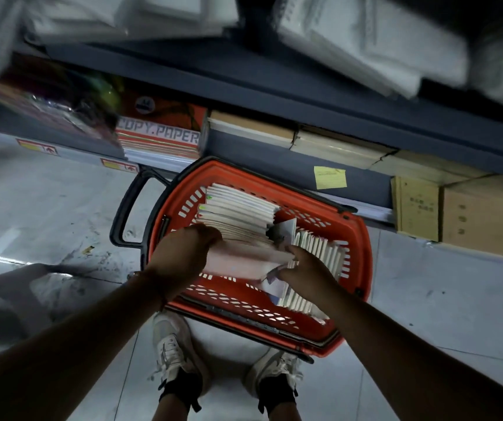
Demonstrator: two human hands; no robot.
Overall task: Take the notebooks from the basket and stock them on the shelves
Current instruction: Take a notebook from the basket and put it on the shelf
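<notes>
Two hands reach down into the red basket (pixel 347 235) on the floor (pixel 426 299). Our left hand (pixel 183 253) curls its fingers over one end of a pale notebook (pixel 241 262), and our right hand (pixel 307 275) pinches the other end. More notebooks (pixel 238 214) stand packed on edge in the basket, just below the dark shelves (pixel 274 89) holding copy paper (pixel 165 129) and cardboard boxes (pixel 484 214).

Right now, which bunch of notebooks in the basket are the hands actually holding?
The pale pink bunch at the middle of the red basket, gripped between left hand and right hand. The far stack and right-side row sit untouched.
</notes>
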